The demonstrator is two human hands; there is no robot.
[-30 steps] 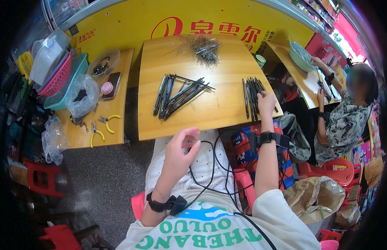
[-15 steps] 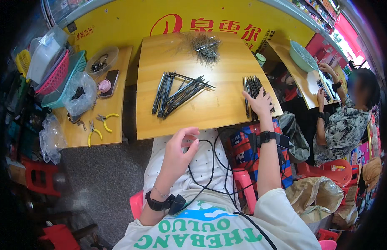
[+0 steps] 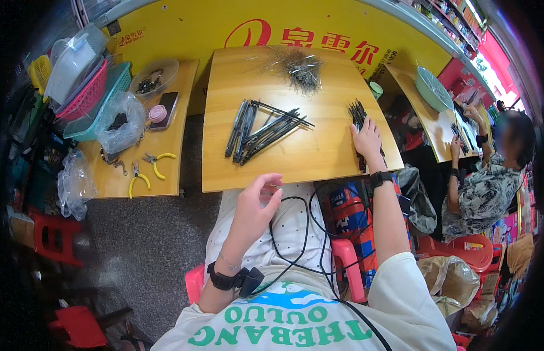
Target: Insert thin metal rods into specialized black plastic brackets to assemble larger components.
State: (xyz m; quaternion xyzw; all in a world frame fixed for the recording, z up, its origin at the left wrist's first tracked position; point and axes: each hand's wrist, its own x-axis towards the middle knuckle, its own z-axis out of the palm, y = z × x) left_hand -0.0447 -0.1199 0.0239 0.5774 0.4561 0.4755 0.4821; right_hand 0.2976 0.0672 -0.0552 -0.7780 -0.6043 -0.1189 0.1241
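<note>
At the right side of the wooden table (image 3: 318, 161), my right hand (image 3: 368, 140) lies over a bundle of thin black sticks (image 3: 357, 112), its fingers drawn together around the bundle's edge. The stick ends show beyond and below the hand; my palm hides their middle. My left hand (image 3: 258, 205) hovers over my lap in front of the table's near edge, fingers curved and thumb apart, with nothing visible in it. Left of centre lies a second pile of dark sticks (image 3: 244, 132), some upright in line and others slanting across them. A tangle of fine dark wires (image 3: 301, 70) rests at the far edge.
On the left side table are two yellow-handled pliers (image 3: 158, 164), a clear plastic bag (image 3: 119, 126), a phone (image 3: 166, 111) and stacked baskets (image 3: 87, 93). Black cables (image 3: 272, 234) hang across my lap. At right, another person (image 3: 488, 175) works beside a green bowl (image 3: 433, 90).
My right hand's spread fingers have come together over the right bundle. My left hand has hardly moved. The view has shifted slightly, so the table sits a little farther right.
</note>
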